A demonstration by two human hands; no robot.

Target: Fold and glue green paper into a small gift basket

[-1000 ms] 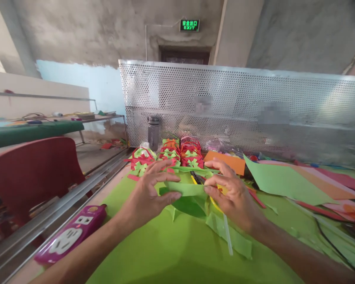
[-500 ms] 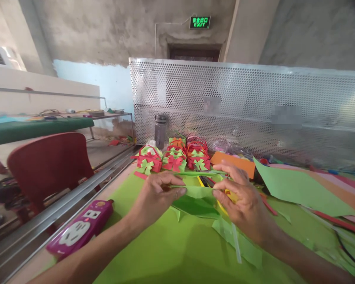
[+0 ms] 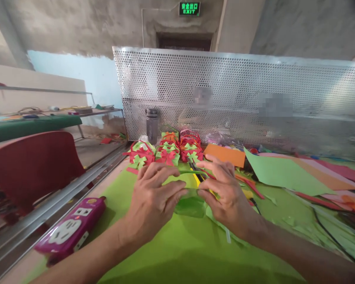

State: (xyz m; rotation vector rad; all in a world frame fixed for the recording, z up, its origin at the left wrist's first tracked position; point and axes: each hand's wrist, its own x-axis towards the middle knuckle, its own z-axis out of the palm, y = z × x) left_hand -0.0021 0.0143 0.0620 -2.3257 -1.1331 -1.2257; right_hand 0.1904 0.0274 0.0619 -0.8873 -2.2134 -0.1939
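My left hand (image 3: 152, 199) and my right hand (image 3: 223, 195) are close together over the green table cover (image 3: 177, 252). Both pinch a small piece of green paper (image 3: 191, 203) between thumbs and fingers, which bends into a curve between them. Under my right hand lie green paper scraps (image 3: 217, 221) and a yellow strip (image 3: 195, 179). Just beyond my hands stand several red and green paper baskets (image 3: 165, 152).
A purple power strip (image 3: 69, 230) lies at the table's left edge beside a red chair (image 3: 32, 167). Green, orange and pink paper sheets (image 3: 281, 173) spread to the right. A grey bottle (image 3: 152, 125) stands before a perforated metal screen (image 3: 239, 98).
My hands have come closer together, and the green strip that was stretched flat between them is now bent into a curve.
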